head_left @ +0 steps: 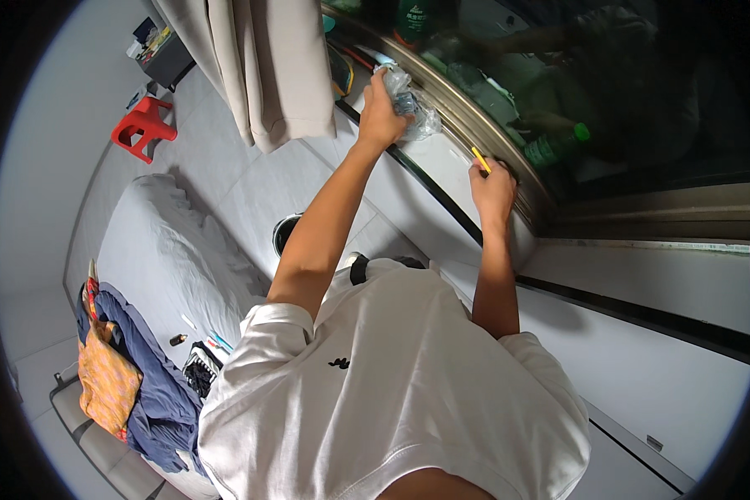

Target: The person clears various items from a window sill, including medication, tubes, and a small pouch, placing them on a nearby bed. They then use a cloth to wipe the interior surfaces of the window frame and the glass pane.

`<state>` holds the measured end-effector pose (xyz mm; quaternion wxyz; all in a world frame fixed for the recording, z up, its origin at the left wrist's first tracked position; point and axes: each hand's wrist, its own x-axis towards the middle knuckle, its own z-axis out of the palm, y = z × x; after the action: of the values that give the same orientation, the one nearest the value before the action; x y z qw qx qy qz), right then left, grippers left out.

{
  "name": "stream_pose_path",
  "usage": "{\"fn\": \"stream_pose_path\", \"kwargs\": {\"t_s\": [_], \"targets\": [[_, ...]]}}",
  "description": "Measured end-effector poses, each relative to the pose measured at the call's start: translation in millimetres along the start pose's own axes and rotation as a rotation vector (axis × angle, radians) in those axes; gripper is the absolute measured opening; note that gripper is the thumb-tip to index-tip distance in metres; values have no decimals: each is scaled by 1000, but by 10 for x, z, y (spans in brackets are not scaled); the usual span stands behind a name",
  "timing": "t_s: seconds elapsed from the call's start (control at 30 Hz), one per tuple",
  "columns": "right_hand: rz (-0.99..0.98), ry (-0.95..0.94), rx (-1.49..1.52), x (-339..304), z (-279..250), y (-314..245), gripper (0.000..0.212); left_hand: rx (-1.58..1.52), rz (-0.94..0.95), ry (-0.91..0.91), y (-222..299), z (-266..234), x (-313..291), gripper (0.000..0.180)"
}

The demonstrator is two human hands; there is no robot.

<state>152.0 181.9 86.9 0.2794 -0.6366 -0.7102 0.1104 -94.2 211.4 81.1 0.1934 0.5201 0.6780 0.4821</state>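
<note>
At the far end of the white windowsill (pixel 446 162), my left hand (pixel 379 121) closes on a crumpled clear plastic bag (pixel 422 119). Parts of the bag spread out to the right of my fingers, over the sill beside the window track. Further right and nearer to me, my right hand (pixel 495 198) grips a slim yellow stick-like thing (pixel 480 158), whose end points up and left past my fingers. Its exact kind is too small to tell. That hand is low over the sill, close to the metal window frame (pixel 535 204).
Beige curtains (pixel 283 71) hang left of my left hand. The dark window glass shows a green-capped bottle (pixel 558 146), behind it or reflected. Below are a black bin (pixel 285 233), a red stool (pixel 146 129), and a bed (pixel 171 242) with orange cloth (pixel 108 383) and dark clothes.
</note>
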Motion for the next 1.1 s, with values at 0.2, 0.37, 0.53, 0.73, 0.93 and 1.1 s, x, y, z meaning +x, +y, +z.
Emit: {"fn": "stream_pose_path", "kwargs": {"t_s": [0.2,0.37,0.53,0.73,0.93,1.1], "targets": [[-59,-13,-129,-135,59,-54,22,-708,-207,148,-162,-26,-132,99],[-76,-9,-139,-138,93,-123,23,-1411,-449,-56,-235,-408,-605,48],[-115,-16,6,-173,121,-409,20,-1314,-685,18,-476,-829,-1160,37],[-165,-420,449,-422,464,-954,24,-1308,-763,160,-666,-1110,-1755,38],[-235,-989,466,-959,896,-1224,28,-1271,-679,575,-703,-1007,-2511,54],[-252,-1281,456,-1596,1331,-1153,30,-1303,-832,1027,-1010,-738,-3416,51]]}}
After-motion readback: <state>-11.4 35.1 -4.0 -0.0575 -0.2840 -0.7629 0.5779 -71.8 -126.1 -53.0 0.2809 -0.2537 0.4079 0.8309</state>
